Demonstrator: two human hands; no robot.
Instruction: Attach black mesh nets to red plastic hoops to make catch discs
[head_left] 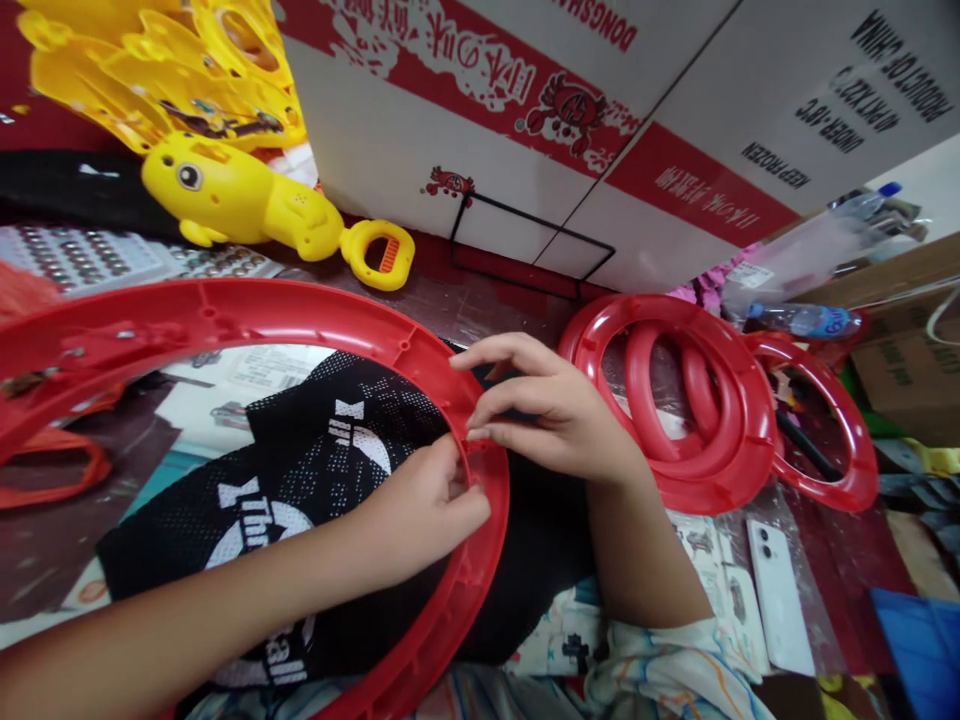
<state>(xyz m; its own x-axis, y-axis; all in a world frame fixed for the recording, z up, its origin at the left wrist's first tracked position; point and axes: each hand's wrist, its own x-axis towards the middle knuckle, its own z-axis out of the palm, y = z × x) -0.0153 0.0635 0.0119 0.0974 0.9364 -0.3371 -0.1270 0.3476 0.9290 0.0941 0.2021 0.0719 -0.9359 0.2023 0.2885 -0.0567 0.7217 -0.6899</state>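
A large red plastic ring (491,500) with a ribbed channel and small pegs lies across my lap, its far end running off to the left. My left hand (427,505) is closed round its inner rim, the thumb laid over the channel. My right hand (532,405) comes from the outer side. Its bent fingers press on the rim just above my left hand; whether something small sits under the fingertips is hidden. Metal screws (75,352) show in the ring's left part. Under the ring is black mesh cloth (330,470) with white lettering.
More red rings (739,480) are stacked at the right. A white phone (780,600) lies below them, and a plastic bottle (806,320) beyond. A yellow toy body (240,190), yellow shells (165,70) and a tray of small metal parts (71,255) are at left. White cartons (480,110) stand behind.
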